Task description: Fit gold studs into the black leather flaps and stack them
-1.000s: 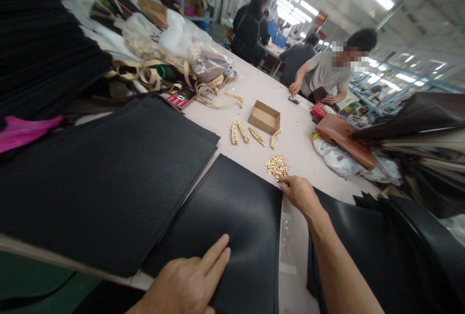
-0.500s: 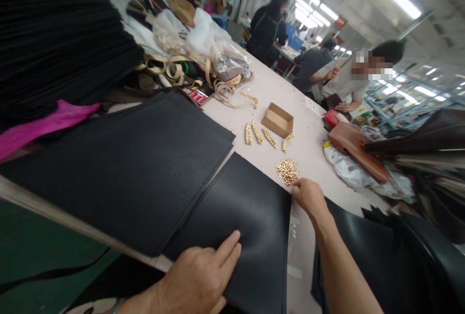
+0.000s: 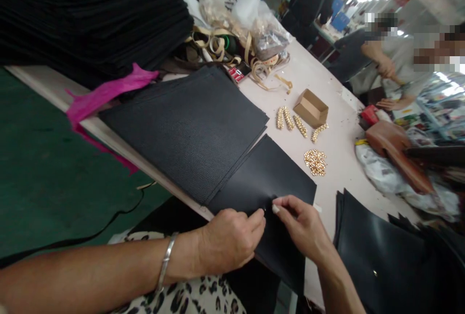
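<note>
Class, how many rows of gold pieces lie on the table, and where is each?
4, near the cardboard box. Left to right: first row and second row, close together; third row, just below the box; fourth row, by its lower corner. Others may be hidden elsewhere.

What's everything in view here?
Smooth panel: at least one, black, beneath hands
Grained sheets: stack, black, left of panel
Other panels: several, black, lower right
Knobbly rows: four, gold, near box
Loose pieces: many, gold, near rows
Box: one, brown, centre right
Cloth: one, pink, left table edge
Layered pile: one, black, upper left
Plastic bags: several, clear, top centre
Strips: several, beige, beside bags
Leather-like item: one, brown, right
Table: one, pale, beneath
People: several, dark or grey clothes, background
Left hand: one, bare, over panel
Right hand: one, bare, over panel
</note>
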